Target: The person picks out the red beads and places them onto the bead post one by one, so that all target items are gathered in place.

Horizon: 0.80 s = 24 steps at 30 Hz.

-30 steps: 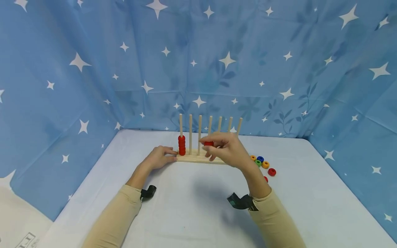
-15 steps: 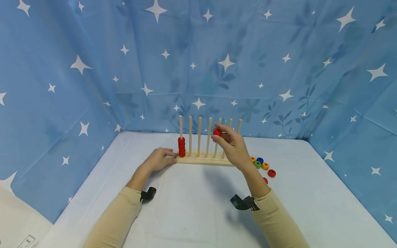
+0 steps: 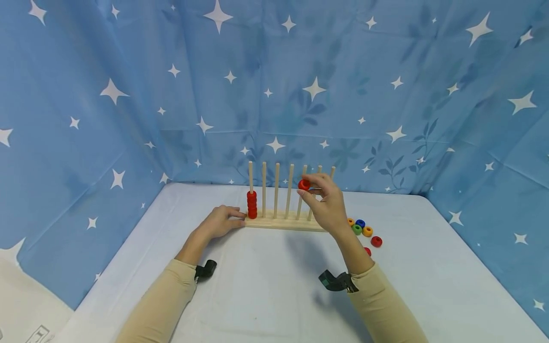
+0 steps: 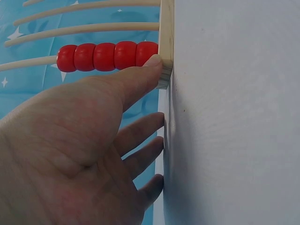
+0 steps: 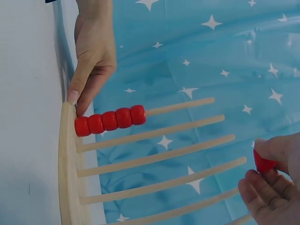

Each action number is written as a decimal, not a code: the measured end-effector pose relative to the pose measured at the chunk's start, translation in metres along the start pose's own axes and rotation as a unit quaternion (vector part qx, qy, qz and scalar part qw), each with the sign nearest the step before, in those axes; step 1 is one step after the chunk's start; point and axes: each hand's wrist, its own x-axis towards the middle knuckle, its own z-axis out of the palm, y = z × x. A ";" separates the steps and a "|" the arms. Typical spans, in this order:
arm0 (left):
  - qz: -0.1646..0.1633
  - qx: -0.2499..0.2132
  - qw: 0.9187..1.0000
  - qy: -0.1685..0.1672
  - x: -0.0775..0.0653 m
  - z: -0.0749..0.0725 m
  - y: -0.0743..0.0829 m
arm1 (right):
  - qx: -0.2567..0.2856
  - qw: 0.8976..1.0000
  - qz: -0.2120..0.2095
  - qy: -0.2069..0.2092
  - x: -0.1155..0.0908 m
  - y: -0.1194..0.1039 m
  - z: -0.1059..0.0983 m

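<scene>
A wooden abacus stand (image 3: 279, 222) holds a row of upright pegs. On its leftmost peg sits a stack of several red beads (image 3: 252, 206). My left hand (image 3: 219, 221) grips the left end of the base between thumb and index finger, its other fingers spread on the cloth behind in the left wrist view. A single red bead (image 3: 304, 185) is pinched between the thumb and fingers of my right hand (image 3: 329, 202), raised in front of the pegs on the right side. The right wrist view shows that bead (image 5: 263, 162) apart from the nearby peg tips.
Loose beads lie right of the stand: a blue one (image 3: 360, 223), a green one (image 3: 357, 230), an orange one (image 3: 368, 231) and a red one (image 3: 376, 241). Another red bead is partly behind my right forearm. A blue star-patterned curtain (image 3: 274, 95) hangs behind the white-covered table (image 3: 257, 286).
My right hand has moved right and slightly up along the pegs with the red bead, turning it so its hole shows. My left hand stays at the base's left end.
</scene>
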 end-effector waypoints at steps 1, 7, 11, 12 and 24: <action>0.001 0.000 1.000 0.001 0.000 0.000 0.000 | -0.003 1.000 -0.002 0.002 0.000 -0.005 0.000; 0.002 0.000 1.000 0.002 0.000 0.001 -0.001 | 0.012 1.000 -0.007 -0.002 0.001 -0.022 0.004; 0.001 0.002 1.000 0.001 0.000 0.001 -0.001 | 0.030 0.999 -0.016 0.000 0.004 -0.001 0.013; 0.001 0.003 1.000 0.001 0.000 0.001 -0.001 | 0.033 0.999 -0.021 0.001 0.004 0.004 0.015; 0.006 0.005 1.000 0.003 0.000 0.000 -0.001 | 0.021 0.998 -0.062 0.012 0.014 0.004 0.032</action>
